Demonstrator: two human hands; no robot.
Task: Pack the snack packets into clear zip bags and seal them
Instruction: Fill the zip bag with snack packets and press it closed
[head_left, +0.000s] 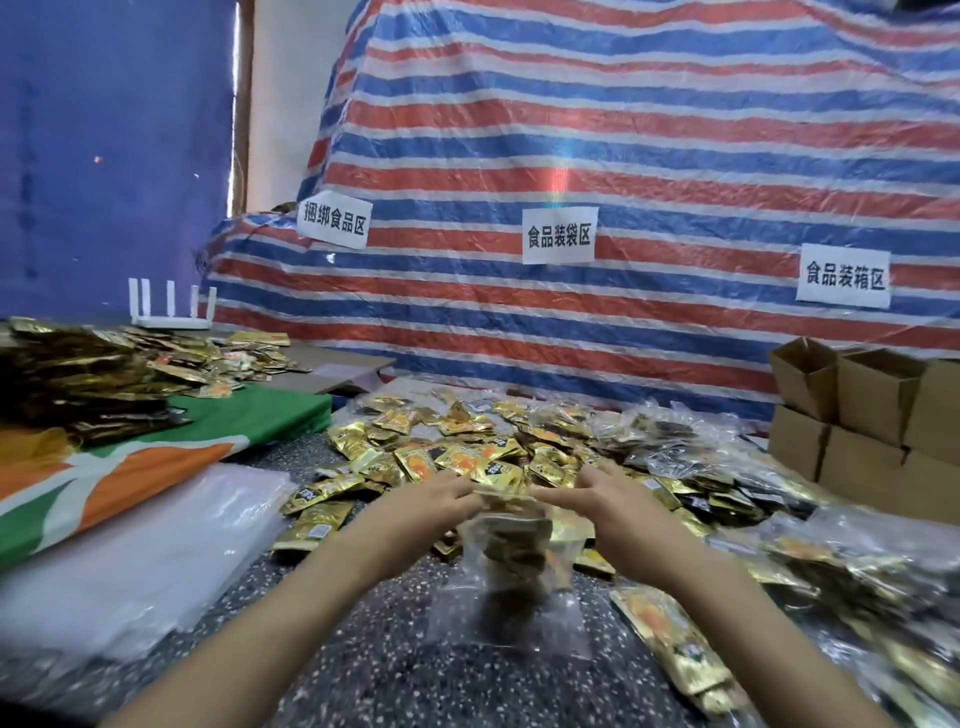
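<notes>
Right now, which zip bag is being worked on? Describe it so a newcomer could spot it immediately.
Start at the striped tarp with its white signs, then drop to the heap of gold packets on the speckled floor. Just in front of the heap, the zip bag hangs between the left hand and right hand, gripped at its top edge. Unlike the filled bags lying on the right, it is lifted.

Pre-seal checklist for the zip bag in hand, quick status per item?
1. Left hand on the zip bag top edge: ok.
2. Right hand on the opposite end: ok.
3. Packets inside the bag: ok.
4. Packets clear of the zip strip: cannot tell, blurred.
5. Zip already closed: cannot tell.
6. Loose snack packets for the next bag: ok.
</notes>
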